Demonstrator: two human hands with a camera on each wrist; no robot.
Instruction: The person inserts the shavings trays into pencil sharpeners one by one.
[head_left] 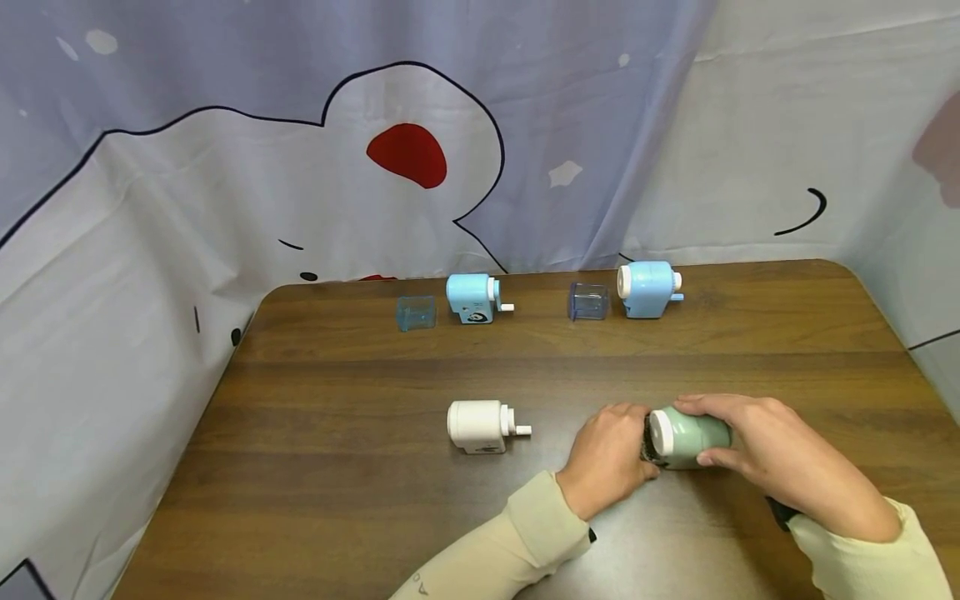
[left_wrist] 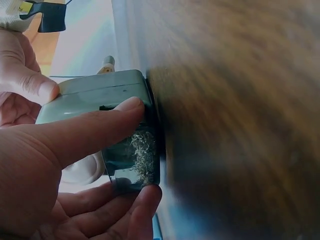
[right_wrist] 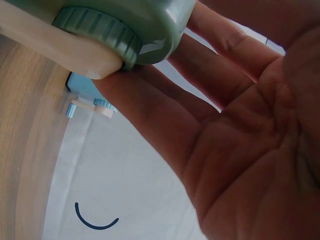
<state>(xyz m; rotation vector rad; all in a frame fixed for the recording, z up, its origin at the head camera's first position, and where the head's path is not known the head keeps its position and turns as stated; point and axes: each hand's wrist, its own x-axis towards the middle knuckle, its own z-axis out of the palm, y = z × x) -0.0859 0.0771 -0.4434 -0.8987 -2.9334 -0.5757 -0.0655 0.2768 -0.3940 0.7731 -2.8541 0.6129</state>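
Note:
A green crank pencil sharpener (head_left: 693, 435) stands at the right of the table. My right hand (head_left: 783, 458) grips its body from the right, thumb on the near side and fingers on the far side. With my left hand (head_left: 609, 454) I pinch the sharpener's see-through shavings drawer (left_wrist: 131, 165) between thumb and fingers. Pale curly shavings (left_wrist: 144, 155) show through the drawer wall. In the right wrist view, the ribbed green crank hub (right_wrist: 97, 32) and the cream crank arm (right_wrist: 55, 50) sit beside my right fingers.
A white sharpener (head_left: 476, 425) stands left of my left hand. Along the back edge are a light blue sharpener (head_left: 471, 298) beside a teal clear drawer (head_left: 416, 312), and another blue sharpener (head_left: 649, 290) beside a purplish clear drawer (head_left: 588, 301). A printed curtain (head_left: 555, 125) hangs behind the table.

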